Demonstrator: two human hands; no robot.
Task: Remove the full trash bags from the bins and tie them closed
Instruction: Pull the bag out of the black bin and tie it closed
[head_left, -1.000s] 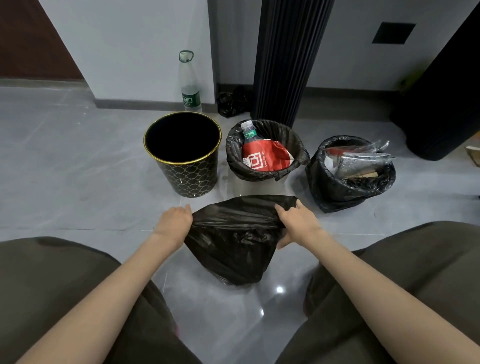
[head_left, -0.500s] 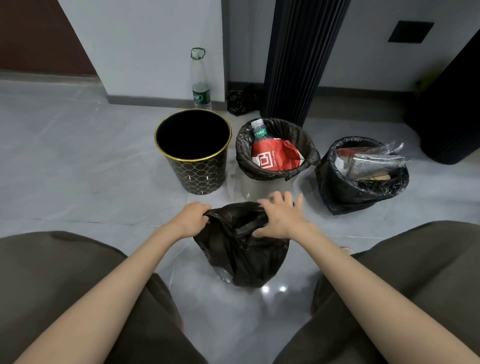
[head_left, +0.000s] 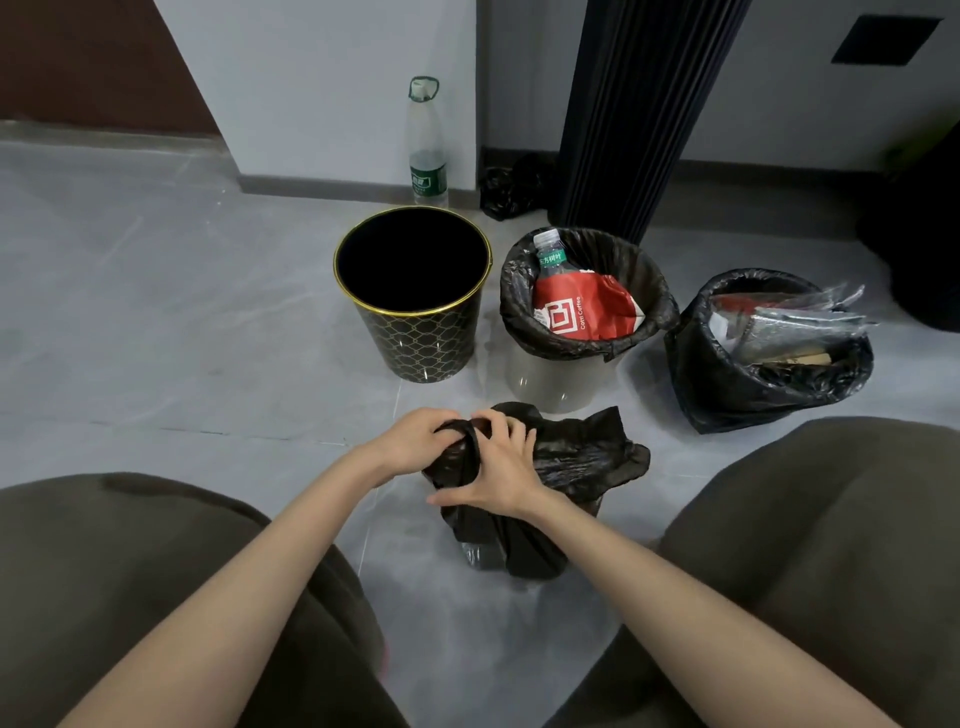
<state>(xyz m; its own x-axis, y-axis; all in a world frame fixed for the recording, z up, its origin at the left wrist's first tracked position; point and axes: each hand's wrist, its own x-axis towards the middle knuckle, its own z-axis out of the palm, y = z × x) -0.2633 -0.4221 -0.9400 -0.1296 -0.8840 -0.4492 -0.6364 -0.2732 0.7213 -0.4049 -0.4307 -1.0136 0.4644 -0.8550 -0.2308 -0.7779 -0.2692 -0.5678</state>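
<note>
Trash bag (head_left: 576, 460) lies just before the gold-rimmed bin (head_left: 415, 332). Left hand (head_left: 415, 441) and right hand (head_left: 501, 480) grip its bunched neck, fingers (head_left: 511, 431) curled around it.

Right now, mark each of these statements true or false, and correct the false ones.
1. The left hand and right hand both grip the black bag on the floor. True.
2. The black-and-gold bin holds a full bag. False: the black-and-gold bin shows no bag, only a dark inside.
3. A red paper bag sits in the middle bin. True.
4. The bag on the right is tied shut. False: the right bag gapes open, with trash showing.
5. The clear bottle lies on its side. False: the clear bottle stands upright by the wall.
</note>
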